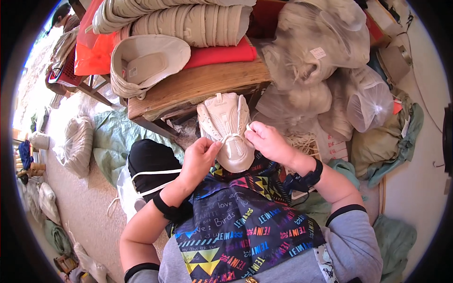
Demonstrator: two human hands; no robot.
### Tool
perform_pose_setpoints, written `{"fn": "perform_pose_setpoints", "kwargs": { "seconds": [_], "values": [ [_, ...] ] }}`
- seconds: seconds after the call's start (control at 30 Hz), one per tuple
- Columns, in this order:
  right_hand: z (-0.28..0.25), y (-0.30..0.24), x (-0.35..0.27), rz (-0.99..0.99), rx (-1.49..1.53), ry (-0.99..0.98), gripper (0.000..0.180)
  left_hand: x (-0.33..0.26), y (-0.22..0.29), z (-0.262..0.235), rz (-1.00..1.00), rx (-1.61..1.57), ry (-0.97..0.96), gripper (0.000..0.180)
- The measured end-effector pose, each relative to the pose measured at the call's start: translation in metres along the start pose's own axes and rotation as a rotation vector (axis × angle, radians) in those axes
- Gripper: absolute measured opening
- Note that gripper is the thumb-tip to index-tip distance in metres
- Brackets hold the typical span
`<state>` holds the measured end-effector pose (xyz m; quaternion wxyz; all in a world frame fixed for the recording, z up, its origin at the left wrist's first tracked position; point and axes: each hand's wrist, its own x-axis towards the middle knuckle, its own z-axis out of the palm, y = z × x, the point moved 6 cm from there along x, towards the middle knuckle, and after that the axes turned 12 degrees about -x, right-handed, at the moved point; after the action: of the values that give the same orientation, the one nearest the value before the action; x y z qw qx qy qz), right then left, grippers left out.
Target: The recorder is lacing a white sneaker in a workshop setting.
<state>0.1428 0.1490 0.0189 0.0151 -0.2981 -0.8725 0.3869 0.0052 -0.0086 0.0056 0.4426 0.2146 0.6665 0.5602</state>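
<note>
A beige shoe upper [225, 128] rests on my lap, toe toward me, over a dark apron with bright patterns [245, 221]. My left hand [200, 158] pinches a white lace [225, 140] at the left side of the upper's eyelets. My right hand [264, 139] grips the other end of the lace at the upper's right edge. The lace runs across the front of the upper between both hands.
A wooden table [198, 85] ahead carries stacked beige uppers [188, 19], one open upper [146, 61] and red cloth [217, 54]. Clear plastic bags of material [321, 52] pile up at the right. More bags [78, 144] lie on the floor at left, near a green tarp [113, 137].
</note>
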Motion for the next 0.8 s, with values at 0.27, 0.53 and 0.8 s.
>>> {"fn": "perform_pose_setpoints", "kwargs": {
  "seconds": [0.27,0.53,0.8],
  "values": [
    [-0.009,-0.015,0.002,-0.127,0.144,0.007,0.024,0.005,-0.012,-0.008,-0.03,-0.071,0.051,0.026],
    [0.003,-0.005,0.001,0.003,0.229,-0.117,0.026,0.02,-0.006,0.004,-0.164,-0.151,-0.057,0.029],
    [-0.003,-0.01,0.0,-0.039,0.116,-0.062,0.027,0.002,0.087,0.009,0.757,0.941,-0.109,0.04]
  ]
}}
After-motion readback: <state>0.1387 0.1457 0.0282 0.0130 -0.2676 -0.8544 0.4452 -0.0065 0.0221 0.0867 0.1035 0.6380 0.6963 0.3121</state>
